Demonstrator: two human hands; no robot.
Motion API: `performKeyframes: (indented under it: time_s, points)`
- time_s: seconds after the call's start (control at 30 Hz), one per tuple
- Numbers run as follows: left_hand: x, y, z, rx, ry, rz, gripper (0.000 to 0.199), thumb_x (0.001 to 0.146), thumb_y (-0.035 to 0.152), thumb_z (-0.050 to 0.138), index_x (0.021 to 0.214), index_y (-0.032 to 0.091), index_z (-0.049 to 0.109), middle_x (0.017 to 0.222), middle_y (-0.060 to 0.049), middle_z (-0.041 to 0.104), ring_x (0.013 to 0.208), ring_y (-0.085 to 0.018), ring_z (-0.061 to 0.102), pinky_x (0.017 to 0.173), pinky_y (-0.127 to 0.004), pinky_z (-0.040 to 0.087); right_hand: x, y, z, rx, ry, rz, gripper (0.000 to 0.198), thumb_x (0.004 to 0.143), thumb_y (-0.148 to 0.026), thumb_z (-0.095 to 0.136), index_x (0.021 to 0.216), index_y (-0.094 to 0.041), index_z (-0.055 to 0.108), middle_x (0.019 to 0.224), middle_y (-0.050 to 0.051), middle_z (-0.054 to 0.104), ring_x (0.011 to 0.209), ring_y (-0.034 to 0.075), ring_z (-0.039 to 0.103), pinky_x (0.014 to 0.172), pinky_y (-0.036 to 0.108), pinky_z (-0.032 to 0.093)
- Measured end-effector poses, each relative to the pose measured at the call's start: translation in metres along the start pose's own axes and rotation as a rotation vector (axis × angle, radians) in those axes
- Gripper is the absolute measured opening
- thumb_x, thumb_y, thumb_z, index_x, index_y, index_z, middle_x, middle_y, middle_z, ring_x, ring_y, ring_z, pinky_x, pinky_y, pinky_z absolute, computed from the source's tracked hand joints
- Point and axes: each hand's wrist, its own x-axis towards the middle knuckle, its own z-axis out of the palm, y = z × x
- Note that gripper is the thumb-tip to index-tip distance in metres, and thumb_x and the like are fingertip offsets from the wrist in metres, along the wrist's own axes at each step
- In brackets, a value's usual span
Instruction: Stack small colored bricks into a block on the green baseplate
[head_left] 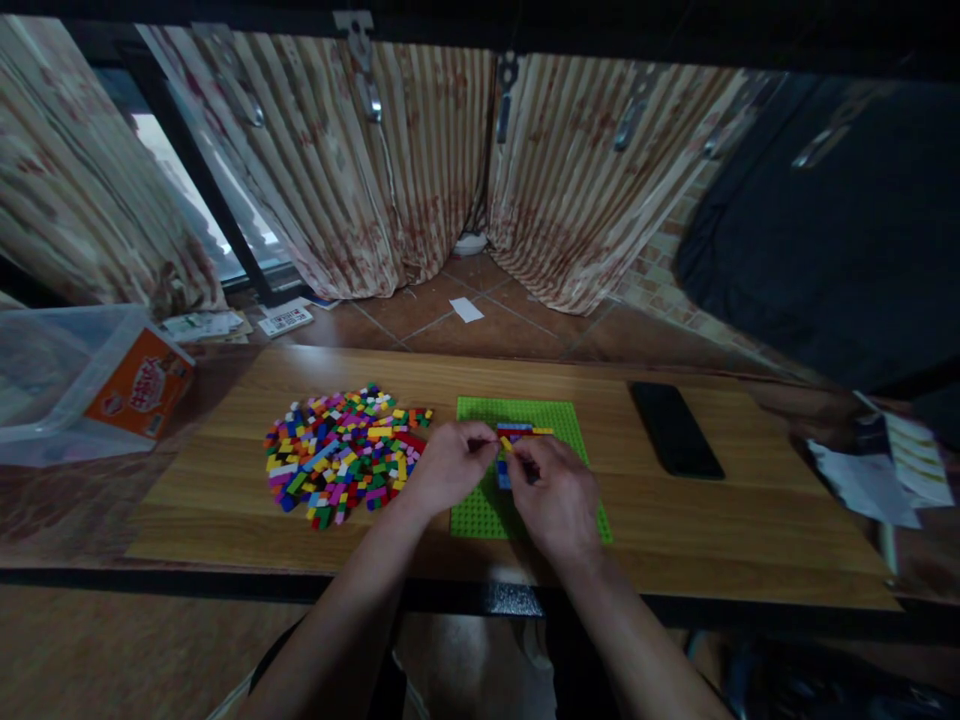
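Note:
Both hands are over a green baseplate on the wooden table. My right hand is closed, with a small yellow toy brick at its fingertips. Close beside it, my left hand is pinched; what its fingers hold, if anything, is too small to make out. Under and behind the fingers, blue bricks stand on the baseplate, along with red and yellow ones at the far side. My right hand hides part of this brick build.
A heap of loose colourful bricks lies left of the baseplate. A black phone rests to the right on the wooden table. At far left stands a clear plastic box; papers lie at far right.

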Motion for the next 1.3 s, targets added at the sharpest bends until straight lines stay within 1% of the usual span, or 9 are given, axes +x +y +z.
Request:
performKeyframes:
  time_s: [0.23,0.33,0.4,0.53,0.63,0.73,0.83,0.97,1.3]
  points:
    - [0.002,-0.001,0.004,-0.038,-0.008,-0.005,0.018,0.081,0.018,0.052,0.076,0.017,0.069,0.073,0.0,0.068,0.071,-0.015,0.062,0.067,-0.025,0.044,-0.002,-0.002,0.005,0.003,-0.047,0.038,0.013,0.086,-0.02,0.057,0.076,-0.021,0.066,0.08,0.004,0.069,0.079,0.021,0.062,0.073,0.032,0.043]
    - [0.003,-0.003,0.005,-0.036,-0.004,-0.006,0.018,0.081,0.019,0.052,0.076,0.016,0.069,0.073,-0.001,0.069,0.07,-0.015,0.061,0.067,-0.025,0.044,0.0,-0.001,0.002,0.076,-0.077,0.051,0.012,0.085,-0.022,0.059,0.076,-0.021,0.067,0.079,0.003,0.069,0.077,0.02,0.062,0.072,0.031,0.044]
    - [0.003,-0.004,0.005,-0.033,0.002,-0.003,0.017,0.082,0.019,0.053,0.077,0.017,0.07,0.074,-0.001,0.069,0.071,-0.015,0.061,0.068,-0.025,0.044,0.002,0.001,-0.001,0.176,-0.081,0.084,0.011,0.085,-0.025,0.061,0.078,-0.022,0.068,0.079,0.001,0.07,0.073,0.018,0.062,0.069,0.03,0.045]
    - [0.002,-0.002,0.008,-0.021,0.034,0.001,0.019,0.084,0.025,0.054,0.078,0.017,0.071,0.075,-0.001,0.07,0.07,-0.015,0.061,0.067,-0.025,0.043,0.007,0.011,-0.009,0.371,0.032,0.247,0.015,0.084,-0.032,0.061,0.08,-0.021,0.071,0.077,0.002,0.071,0.068,0.017,0.063,0.065,0.029,0.047]
    - [0.002,0.001,0.013,0.013,0.081,-0.041,0.024,0.086,0.03,0.053,0.074,0.017,0.07,0.066,0.0,0.066,0.061,-0.013,0.057,0.059,-0.024,0.04,0.013,0.021,-0.014,0.46,0.139,0.366,0.018,0.082,-0.035,0.063,0.079,-0.019,0.07,0.073,0.002,0.07,0.065,0.017,0.063,0.063,0.029,0.048]
    - [0.002,0.003,0.019,0.066,0.17,-0.098,0.026,0.085,0.032,0.056,0.068,0.017,0.068,0.059,0.001,0.061,0.056,-0.012,0.054,0.055,-0.024,0.036,0.016,0.026,-0.016,0.533,0.186,0.424,0.02,0.079,-0.037,0.065,0.078,-0.017,0.069,0.068,0.001,0.069,0.06,0.016,0.062,0.059,0.028,0.048]
    - [0.002,0.003,0.024,0.05,0.233,-0.136,0.022,0.082,0.031,0.06,0.068,0.017,0.07,0.062,0.0,0.065,0.058,-0.013,0.056,0.057,-0.024,0.038,0.017,0.026,-0.015,0.567,0.185,0.429,0.021,0.079,-0.038,0.065,0.077,-0.017,0.069,0.067,0.001,0.068,0.059,0.015,0.062,0.059,0.028,0.048]
    - [0.003,0.002,0.028,-0.012,0.277,-0.177,0.019,0.079,0.03,0.064,0.067,0.017,0.07,0.063,-0.001,0.067,0.058,-0.013,0.057,0.057,-0.024,0.039,0.017,0.024,-0.013,0.555,0.172,0.443,0.021,0.078,-0.038,0.066,0.077,-0.018,0.07,0.07,0.001,0.069,0.062,0.016,0.063,0.061,0.028,0.048]
    - [0.007,0.0,0.028,-0.014,0.275,-0.184,0.016,0.077,0.025,0.065,0.064,0.017,0.068,0.063,-0.001,0.066,0.059,-0.013,0.058,0.056,-0.024,0.039,0.018,0.02,-0.008,0.539,0.151,0.41,0.02,0.079,-0.037,0.064,0.076,-0.018,0.07,0.07,0.002,0.07,0.065,0.017,0.063,0.064,0.029,0.048]
